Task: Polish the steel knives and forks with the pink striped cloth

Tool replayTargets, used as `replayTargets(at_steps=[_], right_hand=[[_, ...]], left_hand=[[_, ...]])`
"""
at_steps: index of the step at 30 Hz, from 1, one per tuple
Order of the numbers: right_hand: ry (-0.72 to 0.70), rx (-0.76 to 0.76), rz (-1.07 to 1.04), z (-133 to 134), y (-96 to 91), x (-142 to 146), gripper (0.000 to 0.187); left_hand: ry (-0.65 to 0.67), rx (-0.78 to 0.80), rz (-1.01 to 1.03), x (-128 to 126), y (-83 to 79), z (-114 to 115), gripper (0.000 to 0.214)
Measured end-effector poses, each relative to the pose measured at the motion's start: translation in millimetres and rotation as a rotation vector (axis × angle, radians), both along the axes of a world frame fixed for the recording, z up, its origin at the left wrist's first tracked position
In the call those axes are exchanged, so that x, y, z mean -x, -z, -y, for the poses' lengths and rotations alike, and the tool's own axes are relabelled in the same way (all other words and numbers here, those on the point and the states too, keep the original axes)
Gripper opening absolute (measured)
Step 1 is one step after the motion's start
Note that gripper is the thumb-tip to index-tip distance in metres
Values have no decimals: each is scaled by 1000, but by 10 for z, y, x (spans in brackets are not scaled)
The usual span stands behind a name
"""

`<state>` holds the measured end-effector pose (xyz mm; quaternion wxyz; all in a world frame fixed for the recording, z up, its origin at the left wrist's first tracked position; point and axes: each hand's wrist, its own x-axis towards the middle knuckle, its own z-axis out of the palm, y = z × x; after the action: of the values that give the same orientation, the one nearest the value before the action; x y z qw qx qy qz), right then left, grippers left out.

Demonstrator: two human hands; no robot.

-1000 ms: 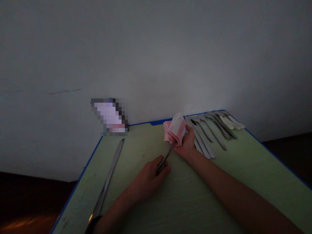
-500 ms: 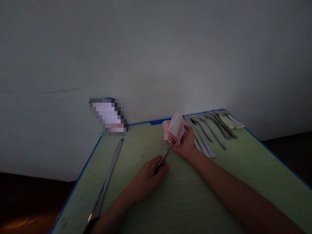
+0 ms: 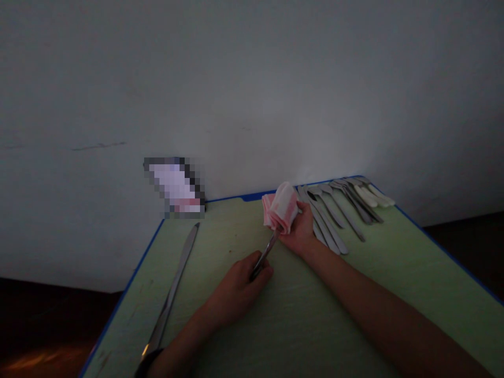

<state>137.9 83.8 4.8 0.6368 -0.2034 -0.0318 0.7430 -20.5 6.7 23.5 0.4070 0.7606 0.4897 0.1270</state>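
My left hand (image 3: 252,275) is closed round the handle of a metal utensil (image 3: 266,253), held at a slant above the table. The utensil's far end is hidden inside a pink-and-white striped cloth (image 3: 284,209), so its kind does not show. My right hand (image 3: 302,228) is closed on that folded cloth from the right, wrapping it over the utensil's end. A table knife (image 3: 177,281) lies on the table to the left of my left hand, its lower end near my wrist.
Several pieces of metal cutlery (image 3: 334,210) lie in a row at the back right of the green table (image 3: 397,262), beside some white-handled pieces (image 3: 372,195). A blurred-out device with a lit screen (image 3: 175,184) leans against the wall (image 3: 252,94) at the back left.
Almost nothing differs. Both hands keep their hold on the utensil and the cloth in nearly the same place.
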Motion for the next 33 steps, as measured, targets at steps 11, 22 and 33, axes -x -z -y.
replayTargets(at_steps=[11, 22, 33], right_hand=[[84, -125, 195, -40, 113, 131, 30], [64, -397, 943, 215, 92, 185, 33], [209, -145, 503, -21, 285, 206, 49]], left_hand=[[-50, -18, 67, -14, 2, -3, 21], [-351, 575, 556, 31, 136, -32, 32], [-241, 501, 361, 8, 94, -8, 39]])
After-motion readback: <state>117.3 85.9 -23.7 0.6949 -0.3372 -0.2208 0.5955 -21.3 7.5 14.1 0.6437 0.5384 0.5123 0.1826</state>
